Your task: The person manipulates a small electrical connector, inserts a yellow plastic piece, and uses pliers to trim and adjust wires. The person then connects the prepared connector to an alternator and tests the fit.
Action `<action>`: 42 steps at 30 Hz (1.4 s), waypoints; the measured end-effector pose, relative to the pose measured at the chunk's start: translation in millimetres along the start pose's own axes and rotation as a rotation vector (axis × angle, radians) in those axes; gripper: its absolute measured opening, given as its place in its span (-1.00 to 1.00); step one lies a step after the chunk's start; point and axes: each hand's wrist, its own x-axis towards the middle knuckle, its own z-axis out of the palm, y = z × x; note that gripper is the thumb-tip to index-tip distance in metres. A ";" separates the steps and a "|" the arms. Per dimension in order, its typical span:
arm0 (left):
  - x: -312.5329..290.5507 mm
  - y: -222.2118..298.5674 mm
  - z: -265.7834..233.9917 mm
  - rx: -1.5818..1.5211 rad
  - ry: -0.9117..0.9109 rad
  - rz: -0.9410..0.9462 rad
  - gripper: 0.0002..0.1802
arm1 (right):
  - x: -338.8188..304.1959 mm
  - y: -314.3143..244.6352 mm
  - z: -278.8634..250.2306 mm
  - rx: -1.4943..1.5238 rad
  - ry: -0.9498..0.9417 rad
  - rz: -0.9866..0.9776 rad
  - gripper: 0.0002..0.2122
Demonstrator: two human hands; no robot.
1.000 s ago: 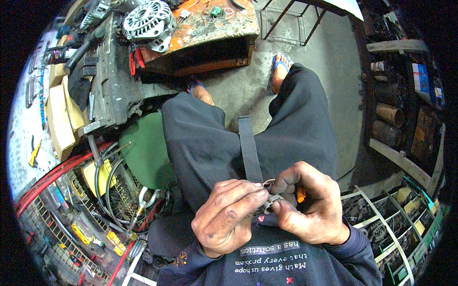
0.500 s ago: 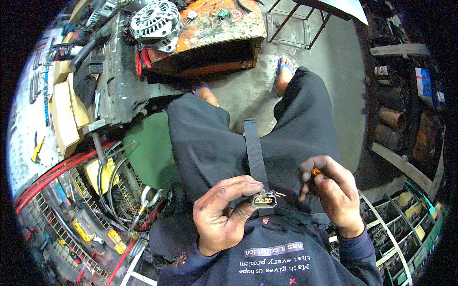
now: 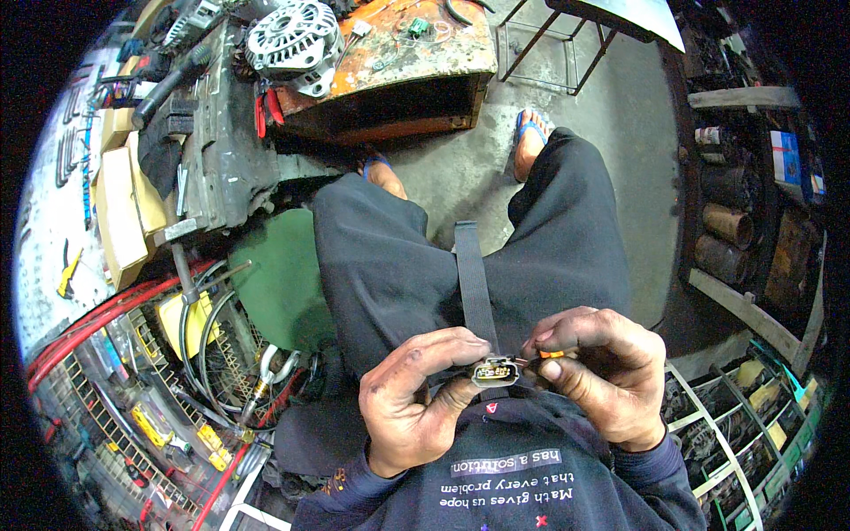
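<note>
In front of my lap, my left hand [image 3: 412, 394] pinches a small grey electrical connector [image 3: 496, 379] between thumb and fingers. The connector's open face is turned up toward me, with yellowish contacts inside. From its right side, short thin ends stick out toward my right hand [image 3: 611, 376]. That hand is closed in a pinch on a small orange piece [image 3: 551, 354], too little to name its kind. The fingertips of my right hand are close beside the connector; whether they touch the thin ends I cannot tell.
An alternator [image 3: 295, 40], red-handled pliers [image 3: 268, 111] and a small green connector [image 3: 419, 27] lie around a worn orange bench [image 3: 394, 57]. A hammer [image 3: 180, 261] and cables are at my left. Shelves with metal parts [image 3: 726, 226] stand at the right.
My right hand has moved left, bringing the orange piece up beside the connector. My left hand holds the connector nearly in the same place.
</note>
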 end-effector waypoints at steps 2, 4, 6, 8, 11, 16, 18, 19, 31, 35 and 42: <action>0.3 0.9 0.5 -0.025 -0.002 -0.023 -0.73 | 3.8 4.0 -4.2 -0.040 -0.054 -0.064 -0.81; 0.1 0.2 -1.2 -0.037 -0.013 -0.025 -0.72 | 7.8 3.5 -6.0 -0.061 -0.069 -0.092 -0.81; -0.5 -1.3 -2.5 -0.049 -0.016 -0.030 -0.71 | 8.7 -1.4 -3.6 0.034 -0.032 -0.016 -0.82; -1.8 -2.2 -3.2 -0.061 -0.012 -0.038 -0.71 | 7.1 -12.8 4.2 0.246 0.057 0.167 -0.84; -2.6 1.6 -0.2 -0.108 0.018 -0.097 -0.74 | 4.6 -11.0 3.6 0.089 0.065 0.089 -0.82; 0.6 0.0 -3.4 0.004 -0.034 -0.004 -0.71 | 3.6 -7.3 7.6 -0.072 0.096 -0.058 -0.73; 1.2 1.4 -3.5 0.040 -0.038 0.016 -0.71 | 5.1 -6.8 6.1 -0.107 0.033 -0.138 -0.73; 1.8 1.9 -3.1 0.052 -0.038 0.026 -0.72 | 6.4 -6.7 5.4 -0.124 0.002 -0.178 -0.73; -1.1 1.3 0.3 0.108 -0.023 0.068 -0.72 | 11.0 -5.0 2.3 -0.187 -0.080 -0.229 -0.78; 1.2 5.0 2.2 0.073 -0.021 0.058 -0.72 | 2.3 3.8 -0.7 0.099 -0.033 -0.034 -0.73; 0.4 2.5 -0.8 0.097 -0.008 0.059 -0.74 | -3.0 21.3 1.0 0.600 -0.042 0.173 -0.71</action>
